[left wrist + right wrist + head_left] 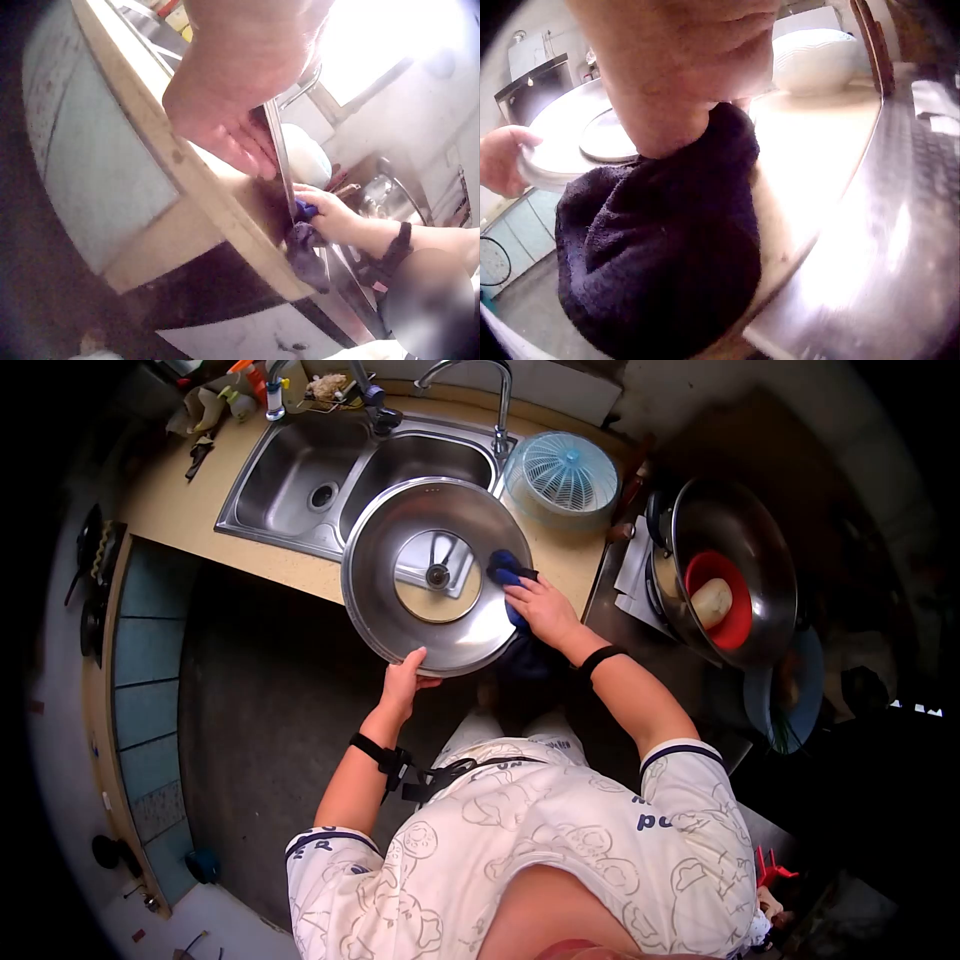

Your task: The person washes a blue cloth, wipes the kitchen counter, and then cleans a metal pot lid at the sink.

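A wide stainless-steel pan lid (400, 520) with a round see-through window and a central knob is held up, tilted, at the counter's front edge. My left hand (402, 682) grips its near rim, the thumb lying over the inner side. In the left wrist view the lid (280, 154) shows edge-on beside the left hand's fingers. At the lid's right side, my right hand (545, 610) holds a dark blue cloth (505, 565) against the metal. A large fold of that cloth (660, 247) hangs below the right hand in the right wrist view.
Behind the lid is a double steel sink (300, 470) with a tap (503, 410). A blue-lidded basket (570, 475) stands on the counter (200, 510) to the right. Farther right, a big wok (770, 560) contains a red bowl (738, 622) with a pale item.
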Demonstrator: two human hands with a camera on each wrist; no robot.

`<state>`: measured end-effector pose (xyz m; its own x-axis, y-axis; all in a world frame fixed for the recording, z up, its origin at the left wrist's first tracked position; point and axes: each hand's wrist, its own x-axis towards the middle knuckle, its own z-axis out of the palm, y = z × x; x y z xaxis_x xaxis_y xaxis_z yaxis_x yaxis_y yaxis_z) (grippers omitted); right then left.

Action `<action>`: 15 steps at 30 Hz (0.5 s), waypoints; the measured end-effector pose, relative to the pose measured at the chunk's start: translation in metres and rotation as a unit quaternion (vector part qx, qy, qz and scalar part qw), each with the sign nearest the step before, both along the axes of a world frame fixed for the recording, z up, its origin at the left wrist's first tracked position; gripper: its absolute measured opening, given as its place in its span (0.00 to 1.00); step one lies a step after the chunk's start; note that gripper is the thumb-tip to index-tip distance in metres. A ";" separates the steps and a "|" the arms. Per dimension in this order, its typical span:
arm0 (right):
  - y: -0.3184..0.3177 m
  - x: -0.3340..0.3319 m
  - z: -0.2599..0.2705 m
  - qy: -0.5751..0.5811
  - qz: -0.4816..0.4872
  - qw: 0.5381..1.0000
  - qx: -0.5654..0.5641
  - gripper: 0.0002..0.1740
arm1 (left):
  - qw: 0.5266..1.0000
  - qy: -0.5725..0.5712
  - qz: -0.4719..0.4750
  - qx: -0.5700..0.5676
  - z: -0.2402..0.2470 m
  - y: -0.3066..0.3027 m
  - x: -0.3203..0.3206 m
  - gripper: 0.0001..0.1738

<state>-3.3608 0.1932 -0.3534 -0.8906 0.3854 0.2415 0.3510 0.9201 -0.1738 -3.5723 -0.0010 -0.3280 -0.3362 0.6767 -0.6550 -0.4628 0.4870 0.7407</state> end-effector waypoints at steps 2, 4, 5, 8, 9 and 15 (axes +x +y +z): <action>-0.007 -0.007 -0.002 -0.014 -0.013 0.999 -0.048 0.19 | 1.000 -0.002 -0.015 -0.004 0.003 0.002 -0.002 0.17; -0.028 -0.022 0.013 -0.057 -0.002 0.981 -0.188 0.25 | 1.000 -0.005 -0.011 0.003 0.002 0.003 0.001 0.16; -0.049 -0.030 0.022 -0.045 0.022 0.972 -0.229 0.26 | 1.000 -0.009 -0.009 0.009 0.002 0.005 0.004 0.16; -0.096 -0.051 0.020 0.061 0.072 0.942 -0.323 0.32 | 1.000 0.003 -0.004 0.007 0.001 0.005 0.010 0.14; -0.104 -0.054 0.020 0.091 0.084 0.940 -0.317 0.33 | 1.000 0.018 -0.009 -0.001 -0.001 0.005 0.011 0.14; -0.043 -0.001 -0.013 0.007 0.116 0.977 -0.180 0.21 | 0.998 0.011 -0.065 -0.009 0.001 -0.005 -0.004 0.17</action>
<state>-3.3618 0.1502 -0.3665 -0.9618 0.2354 0.1400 0.1354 0.8530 -0.5040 -3.5761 -0.0065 -0.3265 -0.2611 0.7039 -0.6605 -0.3789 0.5546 0.7408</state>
